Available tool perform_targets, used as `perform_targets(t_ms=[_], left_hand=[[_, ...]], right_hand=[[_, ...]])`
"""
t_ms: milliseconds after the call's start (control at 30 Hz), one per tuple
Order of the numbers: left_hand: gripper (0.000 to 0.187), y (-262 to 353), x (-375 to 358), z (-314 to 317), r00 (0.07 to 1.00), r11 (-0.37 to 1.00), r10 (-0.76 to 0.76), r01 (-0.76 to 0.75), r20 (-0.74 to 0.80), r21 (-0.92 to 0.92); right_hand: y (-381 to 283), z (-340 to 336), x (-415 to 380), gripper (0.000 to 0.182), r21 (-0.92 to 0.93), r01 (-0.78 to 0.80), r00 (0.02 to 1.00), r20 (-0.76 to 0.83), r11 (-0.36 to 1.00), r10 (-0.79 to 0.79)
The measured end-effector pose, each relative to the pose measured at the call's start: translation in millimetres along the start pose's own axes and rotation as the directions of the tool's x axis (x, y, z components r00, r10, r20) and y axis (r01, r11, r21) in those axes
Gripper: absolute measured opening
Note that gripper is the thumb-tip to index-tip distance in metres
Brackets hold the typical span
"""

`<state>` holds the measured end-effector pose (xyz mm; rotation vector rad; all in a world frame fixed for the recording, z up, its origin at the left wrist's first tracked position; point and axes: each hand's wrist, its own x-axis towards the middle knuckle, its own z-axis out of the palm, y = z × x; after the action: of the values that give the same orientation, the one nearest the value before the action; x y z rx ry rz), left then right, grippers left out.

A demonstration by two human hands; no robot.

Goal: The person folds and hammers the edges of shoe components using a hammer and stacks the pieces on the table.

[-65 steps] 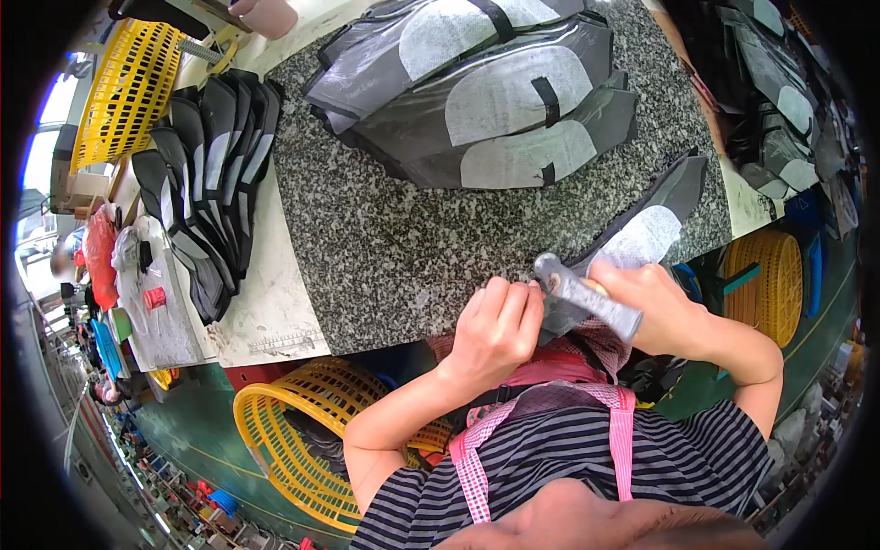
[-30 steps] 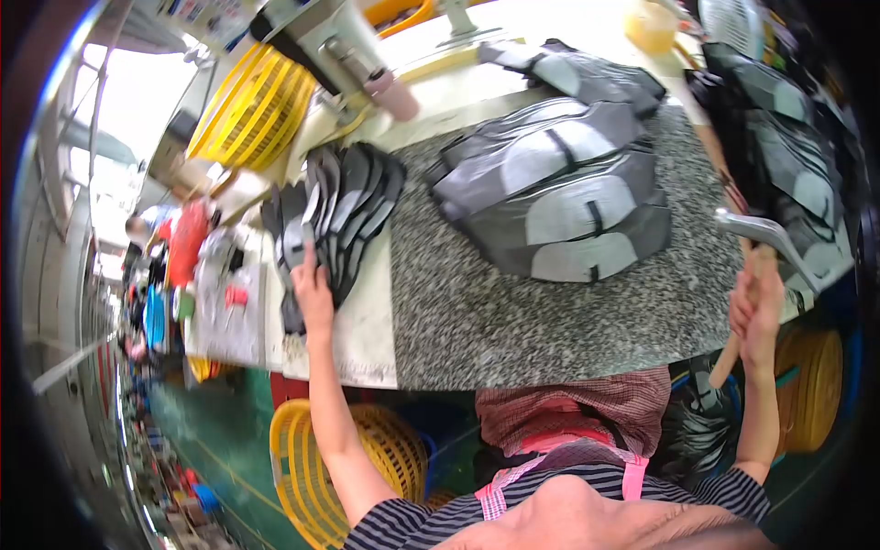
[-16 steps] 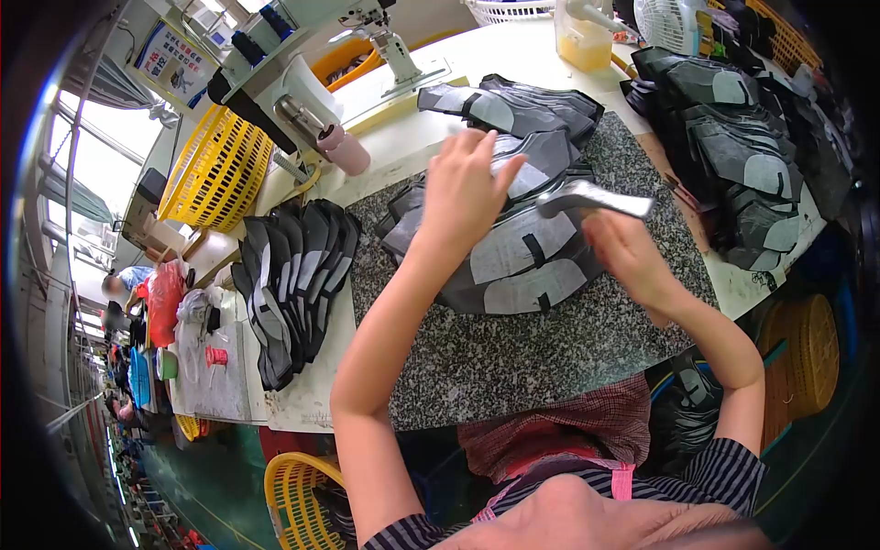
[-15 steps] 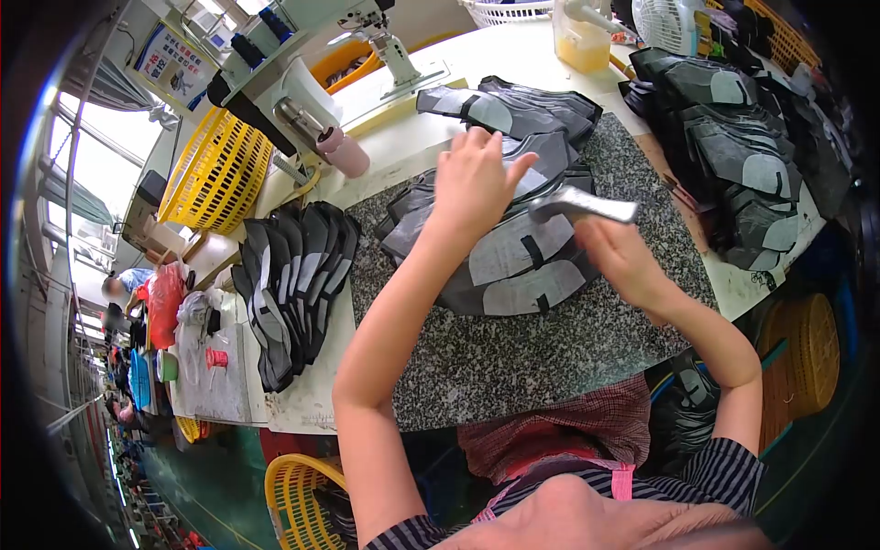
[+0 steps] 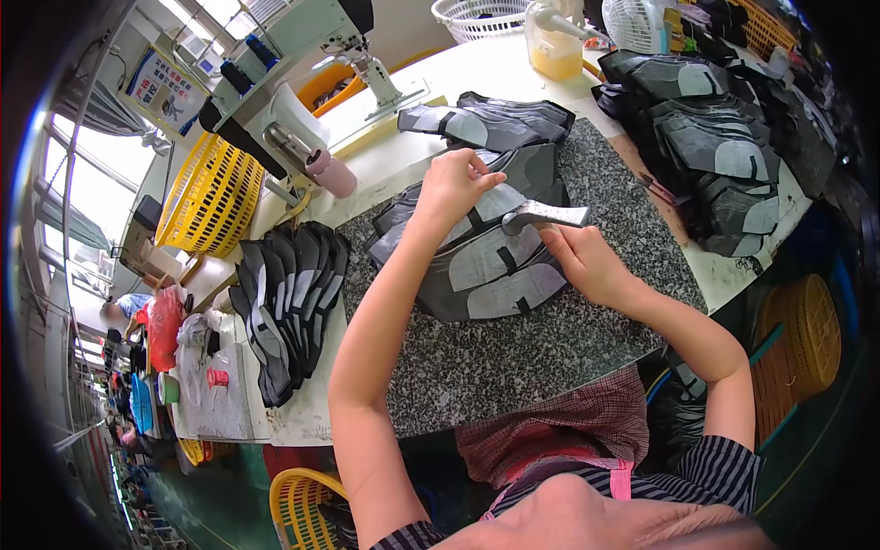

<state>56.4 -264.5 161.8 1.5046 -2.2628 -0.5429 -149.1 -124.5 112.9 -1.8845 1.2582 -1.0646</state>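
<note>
Head view: my right fingers [image 5: 563, 250] grip the hammer [image 5: 550, 215] aloft, probably to spare the stacked pieces [image 5: 481, 268]; I cannot tell if my left fingers [image 5: 465, 165] hold any.

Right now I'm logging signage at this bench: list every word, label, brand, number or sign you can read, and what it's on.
"严格管控" (likely reading): large red characters on the posted sign.
Smaller blue characters on that sign: too blurred to read.
Hammer: no readable text.
</note>
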Motion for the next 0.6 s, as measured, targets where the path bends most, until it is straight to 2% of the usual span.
perform_targets(t_ms=[33,133,167,233,267,300,333,367,400,433,467,500,533,567,600], left_hand=[[0.039,2,2,1,1.000,1.000,0.010,-0.010,-0.004,0.003],[0.029,3,5,14,0.971,0.960,0.218,-0.194,-0.101,0.203],[0.029,1,7,16,0.969,0.960,0.221,-0.196,-0.110,0.200],[0.025,-4,13,21,0.964,0.970,0.238,-0.241,-0.121,-0.013],[0.021,-11,13,13,0.947,0.928,0.294,-0.315,-0.130,-0.197],[0.015,-20,7,4,0.960,0.876,0.221,-0.272,-0.171,-0.398],[0.012,-33,-4,-7,0.835,0.769,0.312,-0.502,-0.453,-0.396],[0.013,-39,-23,-32,0.792,0.820,0.177,-0.447,-0.584,-0.358],[0.015,-39,-49,-65,0.687,0.967,0.102,-0.239,-0.719,-0.091],[0.018,-55,-66,-82,0.463,0.970,0.123,-0.242,-0.878,0.009],[0.020,-47,-97,-112,0.470,0.976,0.105,-0.219,-0.876,-0.001],[0.019,6,-129,-117,0.518,0.911,0.040,-0.370,-0.854,-0.183],[0.017,33,-154,-114,0.620,0.930,-0.022,-0.275,-0.784,-0.244],[0.014,37,-185,-109,0.776,0.989,-0.110,0.027,-0.621,-0.142],[0.023,42,-200,-91,0.906,0.996,0.081,-0.087,-0.416,0.006]], right_hand=[[-1,0,0,0.043,-0.003,0.014,1.000,-0.014,1.000,-0.014],[-4,-1,-1,0.042,0.002,-0.024,1.000,-0.003,1.000,0.024],[-3,0,-1,0.041,0.004,-0.038,0.999,0.005,0.999,0.038],[-1,1,1,0.040,-0.013,-0.026,1.000,0.001,1.000,0.026],[-1,2,2,0.040,-0.006,0.006,1.000,-0.028,1.000,-0.006],[0,3,1,0.039,0.006,0.034,0.998,-0.060,0.999,-0.034],[0,3,1,0.039,0.012,0.028,0.998,-0.065,1.000,-0.027],[-1,3,2,0.040,0.033,0.044,0.996,-0.078,0.998,-0.041],[-1,3,1,0.040,0.058,0.055,0.995,-0.090,0.997,-0.050],[2,4,1,0.040,0.074,0.041,0.995,-0.091,0.996,-0.034],[6,3,3,0.042,0.080,0.004,0.998,-0.069,0.997,0.002],[9,2,5,0.043,0.084,-0.035,0.998,-0.044,0.996,0.039],[12,1,6,0.045,0.125,-0.030,0.999,-0.038,0.992,0.035],[16,2,6,0.047,0.154,-0.010,0.998,-0.052,0.988,0.019],[16,1,6,0.046,0.196,-0.028,0.998,-0.047,0.980,0.038]])
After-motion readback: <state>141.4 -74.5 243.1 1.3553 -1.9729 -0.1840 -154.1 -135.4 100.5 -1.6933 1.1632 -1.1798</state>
